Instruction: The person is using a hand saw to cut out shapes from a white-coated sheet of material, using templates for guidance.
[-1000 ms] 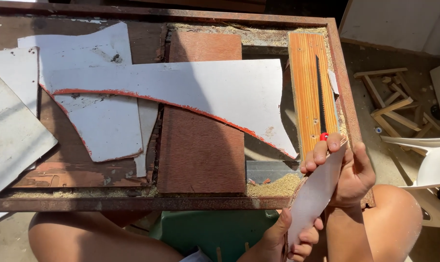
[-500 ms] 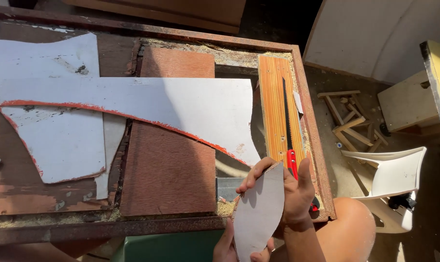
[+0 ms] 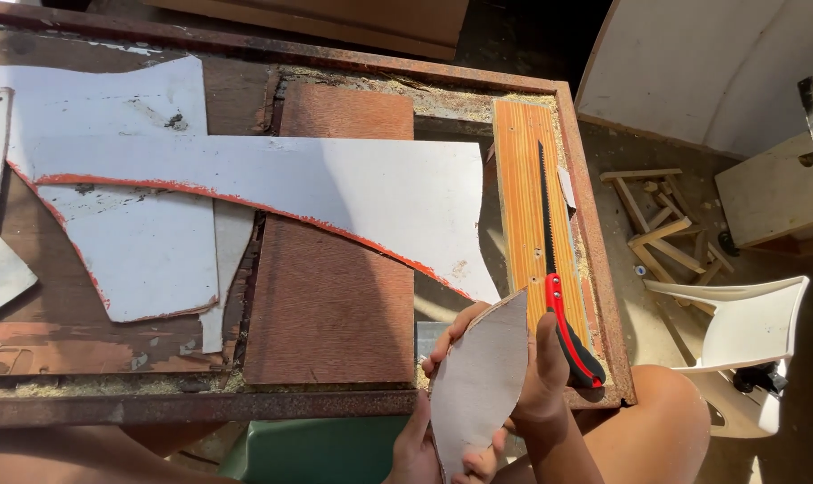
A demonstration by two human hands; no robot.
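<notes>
head view: the person holds a curved offcut [image 3: 478, 381], a pale leaf-shaped piece of thin board, upright between both hands at the near edge of the workbench frame [image 3: 594, 224]. the right hand [image 3: 539, 381] is closed on the offcut's right edge, thumb laid along its face and fingertips curling over the top, apparently to keep the thin piece from flexing. the left hand [image 3: 420, 444] is clamped on its lower part from beneath, fingers showing below the bottom tip, so the piece stands steady with its flat face turned up to the camera.

just beside the right hand, a handsaw [image 3: 554, 278] with a red and black handle lies on an orange wooden plank [image 3: 521, 206], blade pointing away from the person and handle nearest, within easy reach. to the left a long white sheet [image 3: 272, 184] with a red-edged curved cut lies across a brown board [image 3: 330, 296] and other white pieces [image 3: 129, 242]; its curve seems to match the offcut's outline. sawdust [image 3: 102, 387] lies along the frame's near rail.

no packages, labels or signs are legible. on the floor to the right are a white plastic chair [image 3: 747, 327] and loose wood scraps [image 3: 657, 220].
</notes>
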